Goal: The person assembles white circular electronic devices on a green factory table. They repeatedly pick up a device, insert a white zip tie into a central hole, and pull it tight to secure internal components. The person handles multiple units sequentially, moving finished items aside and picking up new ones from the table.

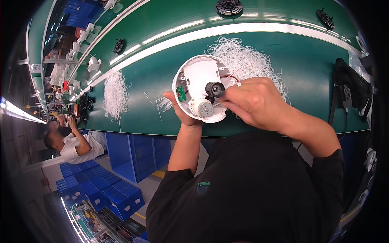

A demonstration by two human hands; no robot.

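Observation:
My left hand [187, 117] grips a round white plastic housing [201, 73] from below and from its left side, with the open side facing up. Inside it sit a green circuit board [181, 93], a silver motor [205, 109] and a black ribbed cylinder [215, 89] with a round end. Thin wires [230, 76] with a small white connector run out over the right rim. My right hand [254, 101] is closed at that rim, its fingertips pinched beside the black cylinder. What lies between those fingertips is hidden.
Behind the housing lies a heap of white cable ties [243, 56]; another pile [115, 95] is at the left. Loose ties [164, 104] lie nearby. Black round parts [229, 7] rest on the green strip beyond the rail. A co-worker [77, 139] sits left, near blue bins [137, 156].

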